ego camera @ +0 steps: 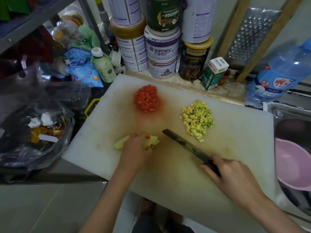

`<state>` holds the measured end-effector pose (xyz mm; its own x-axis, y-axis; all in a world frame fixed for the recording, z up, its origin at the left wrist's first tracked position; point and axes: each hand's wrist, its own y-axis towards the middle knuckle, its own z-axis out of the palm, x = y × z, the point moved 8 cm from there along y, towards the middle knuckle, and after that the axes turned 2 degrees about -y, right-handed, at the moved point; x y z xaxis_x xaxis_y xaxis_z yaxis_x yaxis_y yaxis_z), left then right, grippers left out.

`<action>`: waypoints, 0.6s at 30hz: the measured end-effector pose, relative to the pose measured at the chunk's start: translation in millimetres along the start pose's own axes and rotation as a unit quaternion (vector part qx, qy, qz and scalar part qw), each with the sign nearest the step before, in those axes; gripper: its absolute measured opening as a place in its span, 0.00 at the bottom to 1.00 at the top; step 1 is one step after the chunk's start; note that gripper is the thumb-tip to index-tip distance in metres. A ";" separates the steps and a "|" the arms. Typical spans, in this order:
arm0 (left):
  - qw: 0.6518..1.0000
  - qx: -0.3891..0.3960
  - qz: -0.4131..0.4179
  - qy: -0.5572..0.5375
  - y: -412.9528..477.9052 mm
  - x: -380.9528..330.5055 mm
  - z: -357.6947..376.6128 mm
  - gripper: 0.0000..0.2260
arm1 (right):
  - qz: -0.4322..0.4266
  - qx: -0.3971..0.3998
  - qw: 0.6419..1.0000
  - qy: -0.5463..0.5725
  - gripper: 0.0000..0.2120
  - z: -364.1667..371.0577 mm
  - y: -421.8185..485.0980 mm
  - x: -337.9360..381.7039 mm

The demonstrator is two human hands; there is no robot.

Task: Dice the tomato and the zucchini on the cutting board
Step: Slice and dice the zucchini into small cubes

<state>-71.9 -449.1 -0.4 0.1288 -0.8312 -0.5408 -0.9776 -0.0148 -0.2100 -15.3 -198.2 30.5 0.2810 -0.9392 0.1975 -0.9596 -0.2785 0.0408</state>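
Right hand (235, 175) — knife handle (210, 165) half-hidden

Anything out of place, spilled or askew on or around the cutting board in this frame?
The cutting board sits askew, its near edge overhanging the counter with floor visible beneath. Reddish juice stains the board around the diced tomato. A few cubes lie loose beside the diced zucchini. Nothing else stands out.

Left grip (136, 148) on zucchini strips (121, 142), right grip (235, 175) round knife (185, 144), tomato dice (146, 98) and zucchini dice (197, 119) beyond.
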 end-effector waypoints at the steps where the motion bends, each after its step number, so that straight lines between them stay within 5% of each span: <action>1: 1.000 -0.004 -0.008 0.004 2.8 -0.1 5.3 0.16 | 0.016 0.002 1.000 0.005 0.21 3.0 -2.2 -0.8; 18: 0.997 0.011 -0.072 0.030 20.8 -1.8 37.0 0.17 | 0.154 0.031 0.987 0.016 0.17 21.4 -13.1 22.3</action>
<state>-86.3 -427.4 -34.0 0.2570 -0.8534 -0.4535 -0.9454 -0.1247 -0.3010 4.0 -219.7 13.4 -0.0252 -0.9748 0.2218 -0.9963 0.0063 -0.0859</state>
